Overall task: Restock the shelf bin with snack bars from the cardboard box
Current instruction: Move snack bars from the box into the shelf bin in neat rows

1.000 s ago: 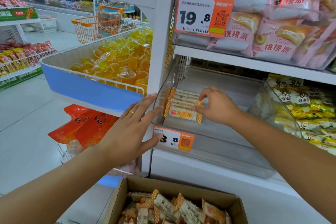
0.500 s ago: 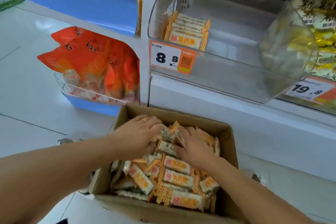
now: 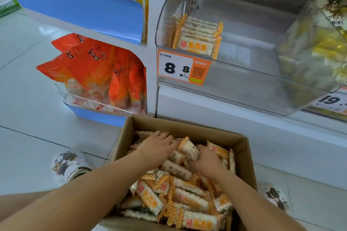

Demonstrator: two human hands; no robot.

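Both hands in cardboard box [image 3: 242,148]. Right hand [image 3: 205,159] clenched round a snack bar [image 3: 188,148], long axis tilting far-left. Left hand [image 3: 156,146] lies palm-down on the pile; grasp unclear. Shelf bin [image 3: 244,80] is far, slightly right; right hand nearer.
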